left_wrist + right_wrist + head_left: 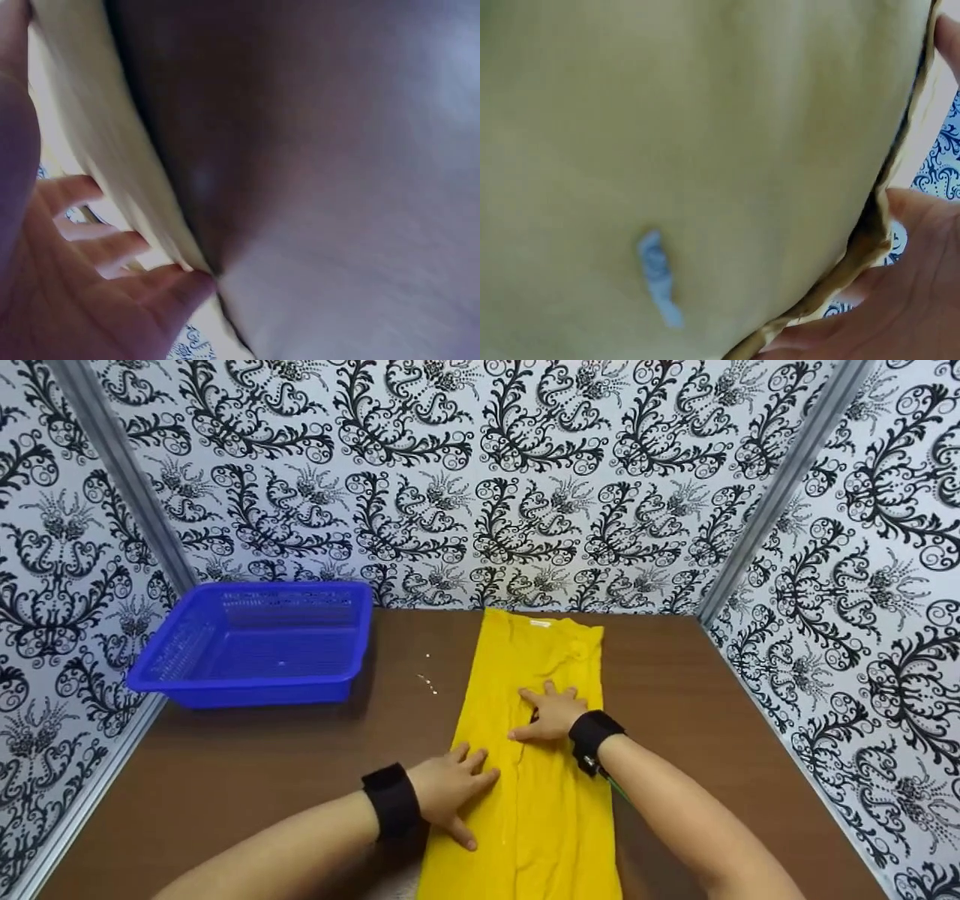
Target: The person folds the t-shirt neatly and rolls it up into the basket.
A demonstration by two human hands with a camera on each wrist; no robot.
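A yellow garment (540, 840) lies folded into a long strip on the table, with a small white label (540, 623) at its far end. My left hand (450, 784) rests on the strip's left edge, fingers spread. Farther up, my right hand (553, 714) presses flat on its right half, also with fingers apart. In the left wrist view the fingers touch the edge of pale-looking cloth (105, 112). The right wrist view has cloth filling most of the picture, a whitish tag (658, 277) on it, and the fingers at its edge.
A blue plastic basket (247, 684) stands at the back left of the brown table (675, 682). Several tiny white specks (429, 684) lie between basket and garment. Black-and-white patterned panels (540, 510) close in the back and both sides.
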